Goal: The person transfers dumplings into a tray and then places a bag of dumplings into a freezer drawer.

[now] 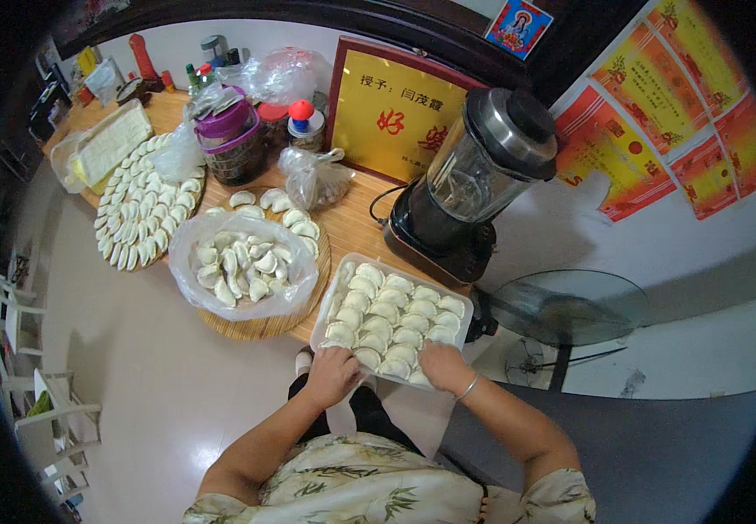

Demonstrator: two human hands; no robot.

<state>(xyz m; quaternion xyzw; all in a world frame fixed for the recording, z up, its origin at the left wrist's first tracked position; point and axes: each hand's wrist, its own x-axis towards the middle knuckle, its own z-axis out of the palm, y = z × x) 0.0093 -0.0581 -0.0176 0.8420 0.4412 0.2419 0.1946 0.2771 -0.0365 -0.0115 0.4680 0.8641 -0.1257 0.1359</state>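
Observation:
A clear plastic tray [332,293] filled with rows of white dumplings [390,319] lies at the near edge of a wooden counter [356,223]. My left hand [331,374] curls around the tray's near left corner. My right hand [443,365], with a thin bracelet at the wrist, rests on the tray's near right edge, fingers touching the closest dumplings. Both forearms come up from the lower edge over a leaf-patterned garment.
A round bamboo board [260,325] carries a plastic bag of dumplings [242,262]. Farther left a round mat of dumplings [142,210] lies. A blender [469,188], jars, bags and a yellow plaque [391,109] stand behind. A glass table [570,306] is at right, white chairs at left.

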